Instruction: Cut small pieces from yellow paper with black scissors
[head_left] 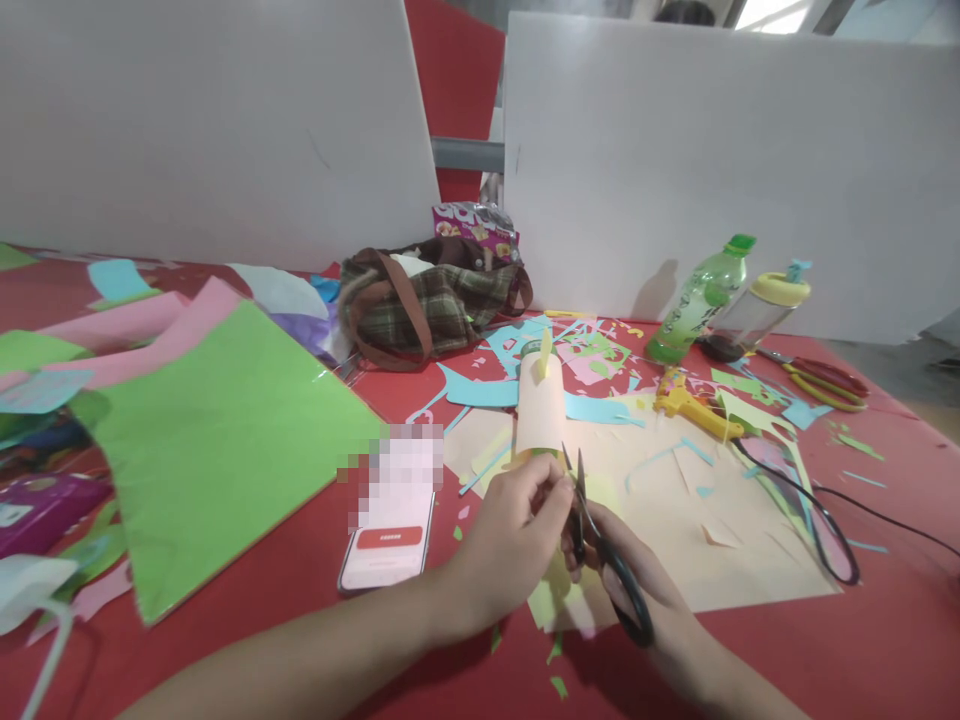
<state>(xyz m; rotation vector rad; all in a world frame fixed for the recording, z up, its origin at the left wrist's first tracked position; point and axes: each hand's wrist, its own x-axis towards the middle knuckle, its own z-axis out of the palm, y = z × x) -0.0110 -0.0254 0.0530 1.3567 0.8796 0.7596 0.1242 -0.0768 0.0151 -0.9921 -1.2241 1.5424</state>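
Note:
My right hand [645, 580] grips a pair of black-handled scissors [583, 490], the blades parted slightly and pointing away from me. Right beside the blades, my left hand [517, 515] is closed in a pinch; what sits between its fingertips is too small to make out. Just beyond both hands lies a cylinder wrapped in peach paper [538, 410], with a yellow paper piece [545, 353] sticking up at its far end. Light-blue paper strips [484, 392] extend at either side of it. Under my hands is a pale yellow-green paper [574, 600].
A phone [386, 550] and a large green sheet [247, 440] lie left. Behind are a plaid bag [450, 305] and white panels [712, 170]. At right: a green bottle [701, 300], a yellow-lidded cup [772, 310], a yellow glue gun [694, 408], pliers [825, 378] and peach sheets [750, 570].

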